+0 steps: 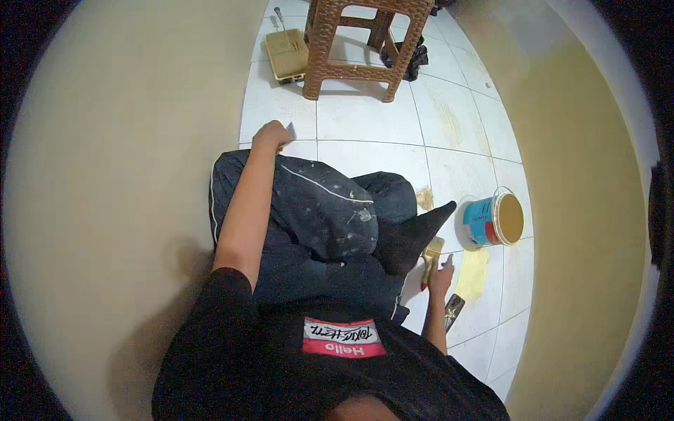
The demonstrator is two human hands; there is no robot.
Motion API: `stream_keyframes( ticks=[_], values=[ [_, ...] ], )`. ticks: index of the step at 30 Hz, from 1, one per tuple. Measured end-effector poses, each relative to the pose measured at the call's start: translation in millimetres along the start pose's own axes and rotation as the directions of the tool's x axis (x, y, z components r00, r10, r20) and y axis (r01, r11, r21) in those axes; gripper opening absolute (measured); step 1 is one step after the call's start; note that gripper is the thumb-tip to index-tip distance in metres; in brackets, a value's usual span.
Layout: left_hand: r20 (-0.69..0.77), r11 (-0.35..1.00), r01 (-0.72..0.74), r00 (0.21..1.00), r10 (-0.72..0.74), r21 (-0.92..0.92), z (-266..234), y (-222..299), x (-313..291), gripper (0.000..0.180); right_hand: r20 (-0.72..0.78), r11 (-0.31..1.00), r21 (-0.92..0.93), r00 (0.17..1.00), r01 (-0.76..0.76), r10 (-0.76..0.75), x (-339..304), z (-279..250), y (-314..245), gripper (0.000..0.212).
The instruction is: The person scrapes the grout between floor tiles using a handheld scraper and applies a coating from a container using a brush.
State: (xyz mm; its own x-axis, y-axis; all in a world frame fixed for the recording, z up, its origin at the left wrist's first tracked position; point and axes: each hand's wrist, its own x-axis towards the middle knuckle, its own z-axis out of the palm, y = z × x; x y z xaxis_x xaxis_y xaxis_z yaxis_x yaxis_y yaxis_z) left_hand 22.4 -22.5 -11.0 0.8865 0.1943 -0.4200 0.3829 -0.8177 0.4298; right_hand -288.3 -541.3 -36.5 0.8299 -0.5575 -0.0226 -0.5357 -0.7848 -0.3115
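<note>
My left hand [272, 136] is closed beyond my raised knee, near the left wall. A small flat grey blade [291, 130] sticks out of its fist; the rest is hidden by the fingers. On the right, my right hand [440, 278] is low over the floor tiles, its fingers apart. Right beside it lies a paintbrush [427, 264] with pale bristles and a red handle end, close to my dark-socked foot [414, 242]. Whether the fingers touch the brush I cannot tell. A paint bucket [483, 220] with a blue label and an ochre top stands past the foot.
A brown woven-pattern plastic stool [351, 73] stands ahead, with a black plastic bag [415, 59] behind it. Left of it is a paint tray [288, 56] with a roller handle [279, 15]. A yellow sheet [472, 274] and a phone [454, 309] lie right. Walls flank both sides.
</note>
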Motion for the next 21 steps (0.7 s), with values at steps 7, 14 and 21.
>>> stream_keyframes(
  ticks=[7,14,21],
  values=[
    [0.078,0.964,-0.094,0.990,0.117,-0.247,-11,2,29,0.030,-0.452,0.824,0.339,0.847,0.454,-0.280,-22,-67,-149,0.049],
    [0.371,0.411,0.170,0.793,0.482,-0.896,21,62,-39,0.030,-0.136,0.559,0.631,0.786,0.537,-0.603,-7,-62,-261,0.034],
    [0.373,0.528,0.086,0.802,0.467,-0.845,53,108,-103,0.037,0.553,0.678,0.731,0.642,-0.068,-0.531,79,68,-320,0.045]
  ],
)
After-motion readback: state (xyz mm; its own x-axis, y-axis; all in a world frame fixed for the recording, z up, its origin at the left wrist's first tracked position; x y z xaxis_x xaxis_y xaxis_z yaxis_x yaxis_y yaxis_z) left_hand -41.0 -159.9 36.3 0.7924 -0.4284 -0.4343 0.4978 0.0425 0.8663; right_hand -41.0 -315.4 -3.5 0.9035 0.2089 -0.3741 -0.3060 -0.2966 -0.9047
